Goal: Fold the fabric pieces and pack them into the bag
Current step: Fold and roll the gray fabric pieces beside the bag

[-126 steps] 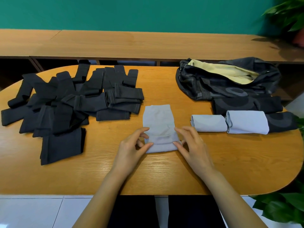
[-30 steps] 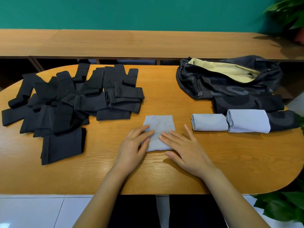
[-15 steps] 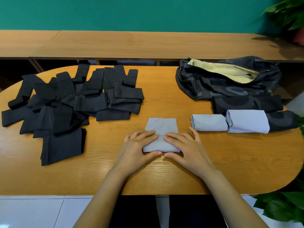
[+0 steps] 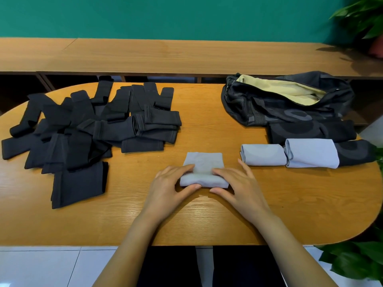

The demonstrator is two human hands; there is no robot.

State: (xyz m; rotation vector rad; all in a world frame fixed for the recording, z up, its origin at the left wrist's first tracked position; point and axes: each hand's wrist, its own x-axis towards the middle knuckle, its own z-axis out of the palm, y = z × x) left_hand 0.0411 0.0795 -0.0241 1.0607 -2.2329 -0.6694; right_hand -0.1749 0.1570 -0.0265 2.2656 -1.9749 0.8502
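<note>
Two-handed, pinches the grey cloth [image 4: 204, 162] on the table [image 4: 207, 216], left hand [image 4: 169, 184] and right hand [image 4: 239, 183] each curled round one end, thumbs at the near fold, probably to keep the roll tight, well short of the open bag [image 4: 290, 109].

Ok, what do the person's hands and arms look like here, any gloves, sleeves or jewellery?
Both are bare. The left hand and right hand wear no gloves, and no rings show. The left forearm and right forearm carry no sleeve, watch or band down to the frame edge.
</note>
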